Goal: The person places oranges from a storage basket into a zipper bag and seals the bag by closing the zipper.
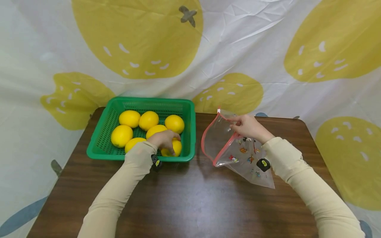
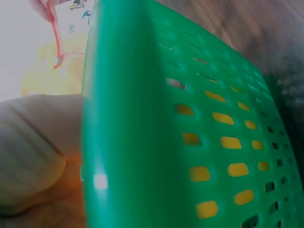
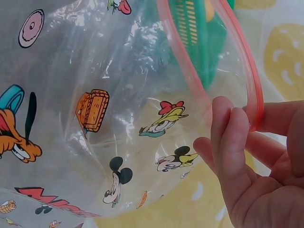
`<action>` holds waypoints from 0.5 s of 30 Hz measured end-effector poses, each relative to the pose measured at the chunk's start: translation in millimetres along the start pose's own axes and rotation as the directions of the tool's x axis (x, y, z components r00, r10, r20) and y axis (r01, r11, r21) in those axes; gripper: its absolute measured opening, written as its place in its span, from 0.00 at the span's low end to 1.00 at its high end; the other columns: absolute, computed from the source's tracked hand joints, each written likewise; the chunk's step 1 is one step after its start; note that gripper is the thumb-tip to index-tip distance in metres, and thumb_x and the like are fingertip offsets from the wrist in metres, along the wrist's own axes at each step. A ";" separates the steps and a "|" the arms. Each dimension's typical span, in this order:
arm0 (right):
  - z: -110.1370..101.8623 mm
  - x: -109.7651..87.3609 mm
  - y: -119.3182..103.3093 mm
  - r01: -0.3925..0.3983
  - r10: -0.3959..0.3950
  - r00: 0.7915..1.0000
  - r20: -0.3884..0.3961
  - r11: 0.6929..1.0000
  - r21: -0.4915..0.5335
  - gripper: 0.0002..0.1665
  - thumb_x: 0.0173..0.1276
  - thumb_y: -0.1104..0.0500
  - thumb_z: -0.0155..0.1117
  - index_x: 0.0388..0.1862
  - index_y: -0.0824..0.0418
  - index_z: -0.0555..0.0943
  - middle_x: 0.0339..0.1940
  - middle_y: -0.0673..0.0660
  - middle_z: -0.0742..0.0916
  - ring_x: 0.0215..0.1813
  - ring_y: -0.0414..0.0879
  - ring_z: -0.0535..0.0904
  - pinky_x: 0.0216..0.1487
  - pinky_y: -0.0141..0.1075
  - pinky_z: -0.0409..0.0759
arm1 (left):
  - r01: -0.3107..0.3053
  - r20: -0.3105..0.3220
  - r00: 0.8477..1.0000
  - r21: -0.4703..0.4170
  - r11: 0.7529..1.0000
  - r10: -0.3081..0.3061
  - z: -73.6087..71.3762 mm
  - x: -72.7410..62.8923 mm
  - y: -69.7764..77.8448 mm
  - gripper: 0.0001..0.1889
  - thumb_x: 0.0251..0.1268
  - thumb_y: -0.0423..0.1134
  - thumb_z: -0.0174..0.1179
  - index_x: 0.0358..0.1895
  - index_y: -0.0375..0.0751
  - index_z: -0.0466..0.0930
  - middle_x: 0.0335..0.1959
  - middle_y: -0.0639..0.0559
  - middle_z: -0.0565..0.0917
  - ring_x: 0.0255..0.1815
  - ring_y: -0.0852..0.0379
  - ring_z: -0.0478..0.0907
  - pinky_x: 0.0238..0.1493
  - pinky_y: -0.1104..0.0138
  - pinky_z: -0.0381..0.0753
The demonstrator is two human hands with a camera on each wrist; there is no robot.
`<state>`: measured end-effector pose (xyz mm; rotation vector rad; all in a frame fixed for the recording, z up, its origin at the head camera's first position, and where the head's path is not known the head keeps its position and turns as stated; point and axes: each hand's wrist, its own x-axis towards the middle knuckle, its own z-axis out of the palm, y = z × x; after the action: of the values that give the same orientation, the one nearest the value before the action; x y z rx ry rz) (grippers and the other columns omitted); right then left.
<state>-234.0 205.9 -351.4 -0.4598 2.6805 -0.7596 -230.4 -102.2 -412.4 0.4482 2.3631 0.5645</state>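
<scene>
A green plastic basket (image 1: 191, 132) holds several yellow lemons (image 1: 148, 120). Reaching over its front rim, my left hand (image 1: 164, 138) grips a lemon (image 1: 177, 147) in the front right corner. In the left wrist view the basket wall (image 2: 137, 118) hides most of that lemon and the fingertips. To the right, my right hand (image 1: 248, 127) pinches the rim of a clear zip bag (image 1: 220, 135) with a red-pink edge. The bag's mouth gapes toward the basket. Cartoon figures are printed on its film, plain in the right wrist view, where the fingers (image 3: 228, 137) hold the rim.
Under everything is a dark brown wooden table (image 1: 190, 198). A white cloth (image 1: 238, 33) printed with big yellow fruit hangs just behind it and at both sides. A white slider (image 1: 218, 110) sits at the far end of the bag's zip.
</scene>
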 end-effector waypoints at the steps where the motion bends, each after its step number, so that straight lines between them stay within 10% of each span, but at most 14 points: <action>1: 0.4 0.0 -0.1 -0.002 0.002 1.000 0.002 1.000 0.002 0.24 0.67 0.59 0.51 0.63 0.60 0.69 0.22 0.55 0.83 0.20 0.58 0.78 0.16 0.35 0.69 | 0.003 0.003 1.000 0.006 1.000 -0.003 0.3 0.3 0.5 0.35 0.47 0.35 0.69 0.63 0.43 0.67 0.62 0.44 0.67 0.48 0.49 0.69 0.36 0.61 0.77; 15: 2.3 -1.6 -1.8 -0.018 0.018 1.000 -0.014 0.999 -0.036 0.24 0.67 0.57 0.52 0.62 0.60 0.71 0.24 0.56 0.82 0.21 0.55 0.79 0.18 0.35 0.71 | 0.031 -0.077 0.996 -0.012 0.999 -0.032 3.9 -0.7 3.7 0.35 0.42 0.34 0.70 0.60 0.44 0.70 0.57 0.45 0.72 0.35 0.50 0.72 0.25 0.63 0.76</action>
<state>-231.2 204.0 -351.9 -0.4407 2.7116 -0.7124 -226.7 -98.3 -412.9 0.3894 2.4351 0.5897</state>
